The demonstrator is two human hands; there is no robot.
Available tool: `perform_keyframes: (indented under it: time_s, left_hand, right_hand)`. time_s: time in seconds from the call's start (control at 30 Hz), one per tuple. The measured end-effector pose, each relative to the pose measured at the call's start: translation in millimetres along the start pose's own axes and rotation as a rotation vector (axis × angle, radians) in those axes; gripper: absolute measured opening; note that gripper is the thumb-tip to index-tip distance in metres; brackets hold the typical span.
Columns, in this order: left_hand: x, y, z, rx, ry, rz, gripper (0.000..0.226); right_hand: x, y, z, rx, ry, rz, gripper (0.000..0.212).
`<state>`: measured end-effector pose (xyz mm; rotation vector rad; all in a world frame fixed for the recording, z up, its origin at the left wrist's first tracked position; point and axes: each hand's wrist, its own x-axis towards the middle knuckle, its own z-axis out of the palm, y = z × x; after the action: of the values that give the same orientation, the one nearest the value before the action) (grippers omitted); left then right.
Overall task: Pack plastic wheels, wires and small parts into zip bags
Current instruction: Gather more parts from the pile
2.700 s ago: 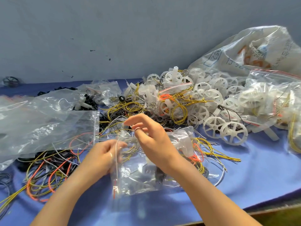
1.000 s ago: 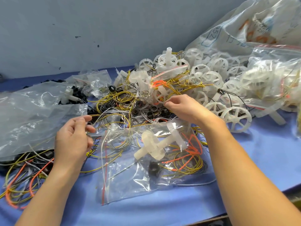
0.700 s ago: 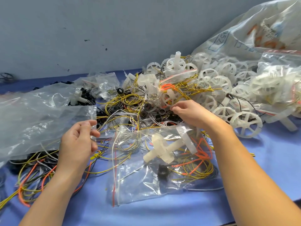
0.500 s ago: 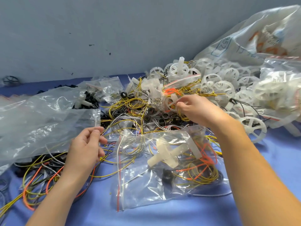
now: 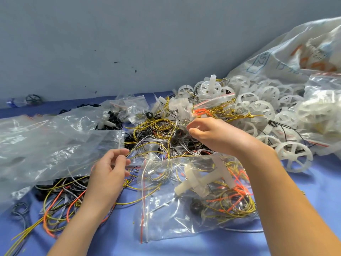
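Just below your right hand (image 5: 217, 139), one zip bag (image 5: 166, 226) looks filled; many wheels (image 5: 293, 158) and wires (image 5: 151, 126) wait beyond. Its fingers curl together, on what I cannot tell; your left hand (image 5: 108, 174) hangs relaxed.

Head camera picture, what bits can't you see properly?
All in the head view:
- Right hand: its curled fingers hide whatever it may be pinching in the wire pile.
- Left hand: unclear whether it holds a wire or the clear bag's edge.
- Dark ring inside the zip bag: crinkled plastic blurs it.
- White sack: cut off by the right edge; its print is unreadable.
- Dark wheel, far left: too small and blurred.
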<state>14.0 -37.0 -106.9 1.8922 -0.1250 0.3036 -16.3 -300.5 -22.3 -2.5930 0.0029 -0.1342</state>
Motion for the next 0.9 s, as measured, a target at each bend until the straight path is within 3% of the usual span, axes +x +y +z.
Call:
perform_keyframes:
  time_s: [0.3, 0.5, 0.7, 0.9]
  left_hand:
    - [-8.5, -5.7, -6.6, 0.042, 0.043, -0.008, 0.025]
    - [27.8, 21.0, 5.3, 0.060, -0.021, 0.095, 0.028]
    - [97.5, 43.7, 59.9, 0.431, -0.252, 0.164, 0.028]
    - [163.0, 39.0, 106.3, 0.703, -0.203, 0.115, 0.035]
  right_hand:
    - [-8.1, -19.5, 11.1, -0.020, -0.069, -0.059, 0.032]
    - [-9.8, -3.0, 4.3, -0.017, -0.037, -0.004, 0.032]
    - [-4.2, 7.4, -2.1, 0.052, -0.052, 0.008, 0.032]
    - [4.5, 23.9, -2.2, 0.111, -0.029, 0.003, 0.030]
